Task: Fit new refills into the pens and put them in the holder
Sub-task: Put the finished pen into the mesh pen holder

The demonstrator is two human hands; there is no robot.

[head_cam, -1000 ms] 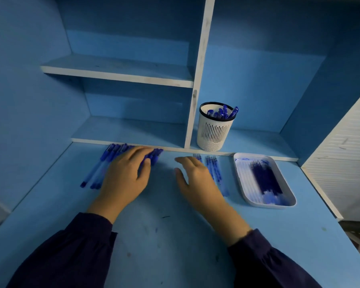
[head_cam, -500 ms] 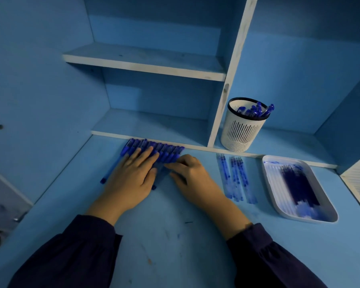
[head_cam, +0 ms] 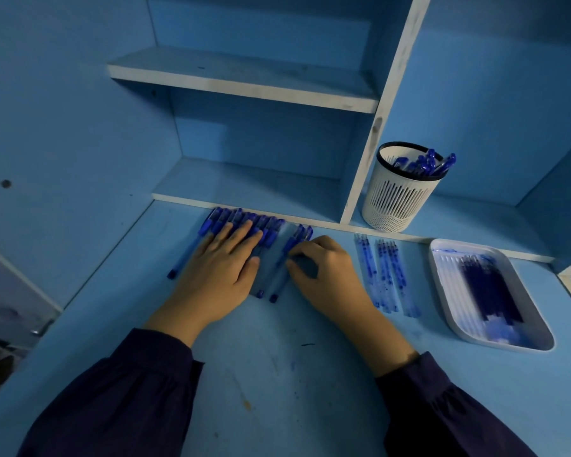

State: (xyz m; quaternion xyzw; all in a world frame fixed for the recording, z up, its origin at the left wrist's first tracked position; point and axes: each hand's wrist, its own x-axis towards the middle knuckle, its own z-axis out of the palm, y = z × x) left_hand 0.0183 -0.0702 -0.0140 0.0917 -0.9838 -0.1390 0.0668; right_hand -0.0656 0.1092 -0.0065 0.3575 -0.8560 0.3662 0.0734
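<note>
Right hand (head_cam: 327,275): my fingers curled, pinching one pen (head_cam: 293,239) at the row of pens (head_cam: 241,222), 11 o'clock. Left hand (head_cam: 218,268): flat, pressing that row. Loose refills (head_cam: 386,272) and tray (head_cam: 437,262), 2 o'clock. Holder (head_cam: 399,199), 1 o'clock: several pens in; I judge most still unfinished.

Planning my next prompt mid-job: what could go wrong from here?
The right hand pinches where two pens lie side by side; both may lift. The row of pens under the flat left hand could roll once released. The loose refills lie near the right forearm and could be swept aside.
</note>
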